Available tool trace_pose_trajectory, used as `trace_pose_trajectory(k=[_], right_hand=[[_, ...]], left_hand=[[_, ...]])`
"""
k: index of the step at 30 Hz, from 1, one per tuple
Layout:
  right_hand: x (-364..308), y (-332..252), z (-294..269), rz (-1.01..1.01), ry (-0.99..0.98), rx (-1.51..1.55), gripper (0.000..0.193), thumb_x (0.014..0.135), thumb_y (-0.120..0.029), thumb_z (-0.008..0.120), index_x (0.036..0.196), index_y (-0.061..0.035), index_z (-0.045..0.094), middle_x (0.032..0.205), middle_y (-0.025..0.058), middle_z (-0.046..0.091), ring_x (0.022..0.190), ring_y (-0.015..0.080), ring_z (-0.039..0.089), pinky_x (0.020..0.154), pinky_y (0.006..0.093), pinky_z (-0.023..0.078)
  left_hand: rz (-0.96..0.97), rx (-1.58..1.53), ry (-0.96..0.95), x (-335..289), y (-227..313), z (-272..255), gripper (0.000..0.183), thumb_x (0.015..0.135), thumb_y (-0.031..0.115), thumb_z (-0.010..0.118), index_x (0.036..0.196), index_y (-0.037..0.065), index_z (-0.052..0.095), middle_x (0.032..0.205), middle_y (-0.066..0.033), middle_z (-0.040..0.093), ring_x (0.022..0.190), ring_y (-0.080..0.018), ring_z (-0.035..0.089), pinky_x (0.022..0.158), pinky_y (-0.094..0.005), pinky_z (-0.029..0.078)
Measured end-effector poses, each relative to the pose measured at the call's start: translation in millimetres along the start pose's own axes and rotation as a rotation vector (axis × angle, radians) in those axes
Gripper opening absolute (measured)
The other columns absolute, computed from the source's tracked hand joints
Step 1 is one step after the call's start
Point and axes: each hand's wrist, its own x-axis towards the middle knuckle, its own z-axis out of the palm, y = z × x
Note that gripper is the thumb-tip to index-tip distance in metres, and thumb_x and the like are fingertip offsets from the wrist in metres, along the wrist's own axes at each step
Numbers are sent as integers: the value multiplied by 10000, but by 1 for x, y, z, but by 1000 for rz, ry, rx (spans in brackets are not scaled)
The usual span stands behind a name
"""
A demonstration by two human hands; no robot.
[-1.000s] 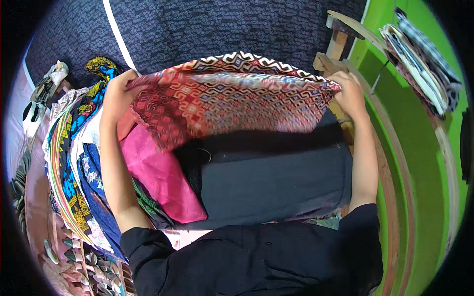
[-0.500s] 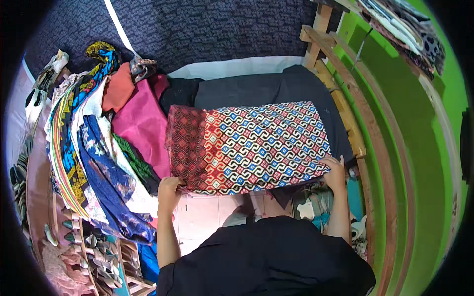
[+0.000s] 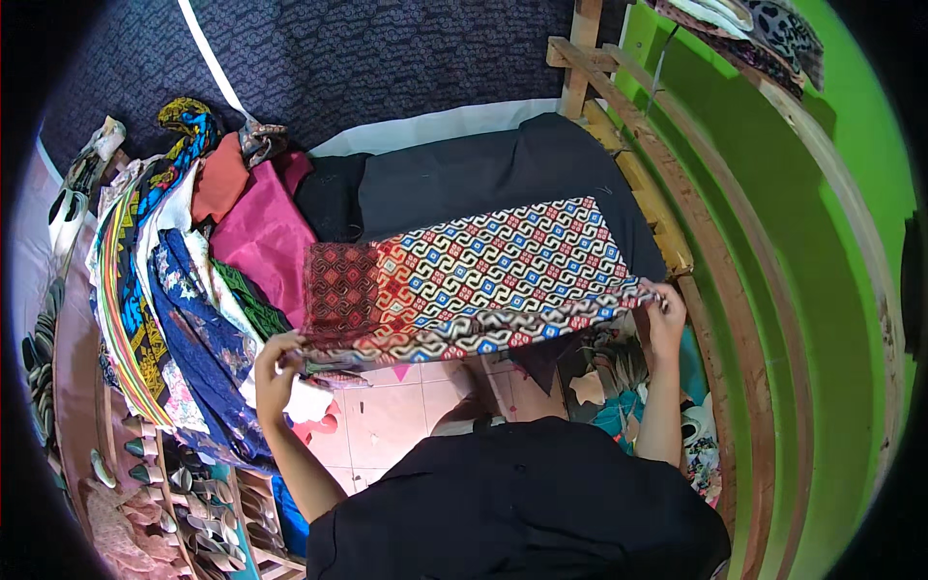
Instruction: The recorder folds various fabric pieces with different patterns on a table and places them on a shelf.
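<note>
A patterned cloth (image 3: pixel 512 253), white, blue and red with a dark red band at its left end, lies spread over a black-covered surface (image 3: pixel 464 174). My left hand (image 3: pixel 277 367) is closed on its near left corner, thumb and fingers pinching the edge. At the near right corner my right hand (image 3: pixel 664 311) pinches the same cloth. Between both hands the near edge is lifted and stretched into a long fold, slightly blurred at the left.
A heap of clothes and fabrics, with a magenta cloth (image 3: pixel 259 242) and a navy floral one (image 3: pixel 198 338), lies to the left. Shoes (image 3: pixel 208 527) stand on a rack below it. Wooden rails (image 3: pixel 710 242) run along the right by a green wall (image 3: pixel 822 242).
Both hands have raised the cloth's near edge, which now stands up as a fold. My left hand has moved left and my right hand slightly up. The view has shifted a little.
</note>
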Motion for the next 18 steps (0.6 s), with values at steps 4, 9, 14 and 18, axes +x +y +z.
trace_pose_trajectory(k=[4,9,14,18], right_hand=[[66,-5,32,-137,94,-184,112,800,-62,596,887,0,560,794,7,535,744,74,485,682,213,398],[148,24,79,-221,-15,-242,145,804,-121,599,910,-33,554,767,55,579,717,140,558,671,257,433],[163,40,114,58,-76,-675,250,760,-258,628,951,-107,569,881,154,630,850,328,595,700,401,459],[155,40,121,238,-182,-892,347,769,-295,615,1065,-133,530,982,134,613,935,314,572,764,418,442]], left_hand=[[-148,-102,104,69,-3,8,122,854,83,511,903,-19,557,842,-24,574,778,-91,507,705,-217,399],[-140,-45,122,131,-53,28,213,855,148,538,911,-52,585,755,-49,607,660,-121,521,633,-257,428],[-244,642,151,129,-57,51,286,751,258,637,784,-13,553,630,-163,561,556,-317,522,540,-390,388],[-134,934,302,117,-42,61,282,764,267,617,978,92,562,878,-106,612,814,-270,571,760,-411,376]])
